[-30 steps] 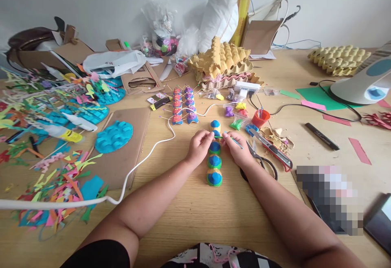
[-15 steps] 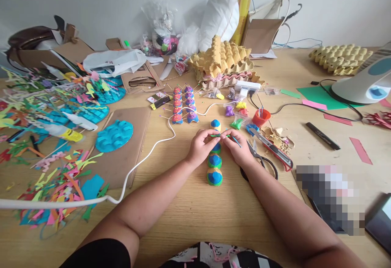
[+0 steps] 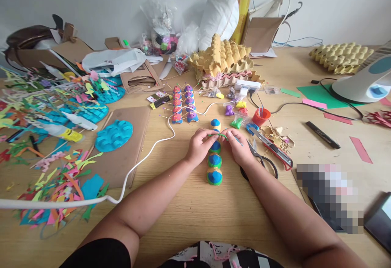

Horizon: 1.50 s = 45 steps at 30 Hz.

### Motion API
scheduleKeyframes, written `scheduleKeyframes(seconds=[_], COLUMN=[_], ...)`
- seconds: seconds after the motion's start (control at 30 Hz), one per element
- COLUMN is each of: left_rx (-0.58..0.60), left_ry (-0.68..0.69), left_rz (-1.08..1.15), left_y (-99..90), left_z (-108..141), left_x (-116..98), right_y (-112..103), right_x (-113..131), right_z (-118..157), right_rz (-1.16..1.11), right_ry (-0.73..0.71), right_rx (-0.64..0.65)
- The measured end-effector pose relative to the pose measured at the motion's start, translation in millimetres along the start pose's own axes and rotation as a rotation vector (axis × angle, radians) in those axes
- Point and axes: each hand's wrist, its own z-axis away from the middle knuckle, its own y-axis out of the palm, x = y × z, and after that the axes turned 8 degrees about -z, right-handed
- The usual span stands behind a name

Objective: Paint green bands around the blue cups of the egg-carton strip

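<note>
My left hand [image 3: 200,143] pinches one end of a thin green strand [image 3: 222,135]; whether it is clay or cord I cannot tell. The other end is between the fingertips of my right hand [image 3: 236,146], where a thin blue stick-like piece [image 3: 238,141] also sticks out. Both hands hover over a row of egg-carton cups [image 3: 214,161] painted blue, green and yellow. My fingers hide part of the row's middle. Close to my right hand lie black-handled scissors [image 3: 265,164] and a red utility knife [image 3: 276,152].
Two finished-looking cup rows [image 3: 183,105] with pins stand behind. A white cable [image 3: 146,152] crosses the table's left half. Nearby are a red cup [image 3: 261,117], small clay packets [image 3: 236,123], a black marker [image 3: 323,135], a blue painted carton piece [image 3: 114,136] and paper scraps [image 3: 61,190].
My fingertips have drawn slightly apart, and the green strand now shows arched between them. The blue piece lies at a slightly flatter angle. The cup row has stayed in place.
</note>
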Motion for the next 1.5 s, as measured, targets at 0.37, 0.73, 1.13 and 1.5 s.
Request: scheduleKeyframes(seconds=[0.37,0.73,1.13,1.5], left_rx=[-0.028,0.02,0.035,0.012], left_ry=[0.002,-0.031,0.018,0.039], left_rz=[0.022,0.049,0.03,0.018], left_y=[0.1,-0.6,1.0,0.4], left_z=[-0.6,-0.5,2.2,0.0], left_x=[3.7,0.1,3.5,4.7], right_y=[2.3,1.4,1.2,4.3], right_x=[-6.2,-2.7,-3.8,2.4], right_z=[0.0,-1.6,-2.6,-0.6], right_rz=[0.049,0.094,0.076,0.055], right_ry=[0.01,-0.083,-0.013,0.037], right_rx=[0.07,-0.026,-0.058,-0.002])
